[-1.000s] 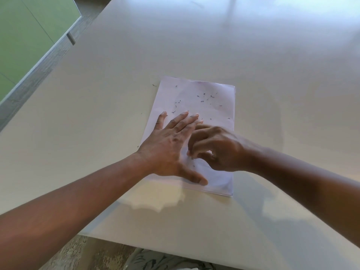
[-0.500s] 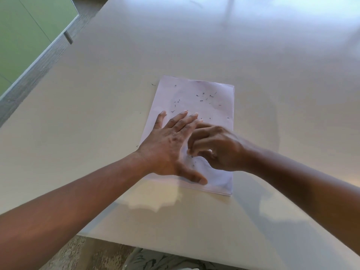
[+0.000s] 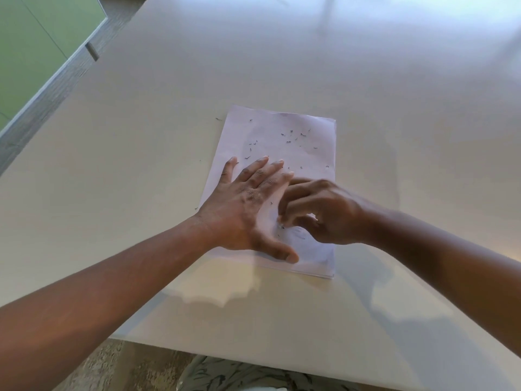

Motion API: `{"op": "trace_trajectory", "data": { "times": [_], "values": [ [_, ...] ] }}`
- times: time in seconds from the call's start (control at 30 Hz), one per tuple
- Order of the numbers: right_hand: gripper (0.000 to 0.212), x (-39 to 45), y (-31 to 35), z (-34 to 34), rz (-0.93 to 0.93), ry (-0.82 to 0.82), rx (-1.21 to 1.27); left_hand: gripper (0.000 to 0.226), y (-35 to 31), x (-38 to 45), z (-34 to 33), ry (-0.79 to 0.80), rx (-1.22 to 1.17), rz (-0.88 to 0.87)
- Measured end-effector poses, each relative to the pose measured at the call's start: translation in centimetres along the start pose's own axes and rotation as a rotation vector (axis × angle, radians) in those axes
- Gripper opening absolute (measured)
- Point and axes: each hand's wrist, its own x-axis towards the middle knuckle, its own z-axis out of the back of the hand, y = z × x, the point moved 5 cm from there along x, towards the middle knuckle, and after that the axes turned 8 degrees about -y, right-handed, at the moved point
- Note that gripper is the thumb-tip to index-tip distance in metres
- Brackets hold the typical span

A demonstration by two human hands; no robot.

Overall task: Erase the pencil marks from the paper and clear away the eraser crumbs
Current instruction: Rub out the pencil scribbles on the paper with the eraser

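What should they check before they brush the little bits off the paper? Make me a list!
1. White sheet of paper lies flat on the pale beige table: ok.
2. Left hand presses flat on the paper to hold it down: ok.
3. Right hand has its fingers curled over the paper; whether an eraser is inside: cannot tell.
4. Pencil marks all gone: not ok, a faint mark shows by the right hand.
5. Dark eraser crumbs cleared: not ok, many lie on the paper, and a few on the table.
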Motion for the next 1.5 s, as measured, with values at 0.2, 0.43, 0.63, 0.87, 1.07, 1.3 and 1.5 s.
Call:
{"op": "trace_trajectory", "data": {
  "times": [0.2,0.43,0.63,0.87,1.07,1.3,1.5],
  "values": [
    [0.014,-2.7,0.3,1.0,-0.037,0.077,0.043,0.145,0.0,0.0,-0.1,-0.022,-0.01,0.008],
    [0.012,0.3,-0.7,0.1,-0.026,-0.038,-0.055,0.147,0.1,0.0,-0.1,-0.015,0.023,-0.003],
    [0.014,-2.5,0.0,1.2,-0.064,0.077,0.02,0.145,0.0,-0.1,0.0,-0.022,0.001,0.006],
    [0.014,-0.1,-0.4,0.2,-0.054,-0.028,-0.074,0.147,-0.1,0.1,0.1,-0.006,0.004,0.012],
    [0.014,-2.6,0.4,1.3,-0.065,0.11,0.005,0.146,0.0,-0.1,0.1,-0.019,-0.012,0.021],
    [0.014,-0.6,-0.2,0.5,-0.05,-0.035,-0.089,0.145,-0.1,0.0,0.1,-0.013,0.0,0.013],
    [0.016,-3.2,0.3,1.6,-0.063,0.069,-0.007,0.147,0.0,0.0,0.1,-0.012,-0.002,0.021]
  ]
}}
